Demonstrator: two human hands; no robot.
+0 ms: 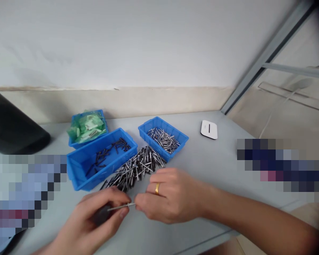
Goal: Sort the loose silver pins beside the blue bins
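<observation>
Near the front of the table, my left hand [101,216] pinches a thin metal rod [119,207] between thumb and forefinger. My right hand [167,196], a gold ring on one finger, is closed at the rod's other end, its fingertips hiding that end. Just beyond both hands lies a loose pile of slim silver and black metal rods [136,168]. Behind it on the right, a blue bin [163,124] holds many short silver pins [164,140]. On the left, a longer blue bin [82,159] contains scattered dark, screw-like pieces [103,154].
At the back left, another blue bin [103,124] holds a green plastic bag [89,124] of parts. A white square device [209,129] lies at the back right. A large dark object [13,124] leans in from the left. A wall [149,101] stands behind the table [202,166].
</observation>
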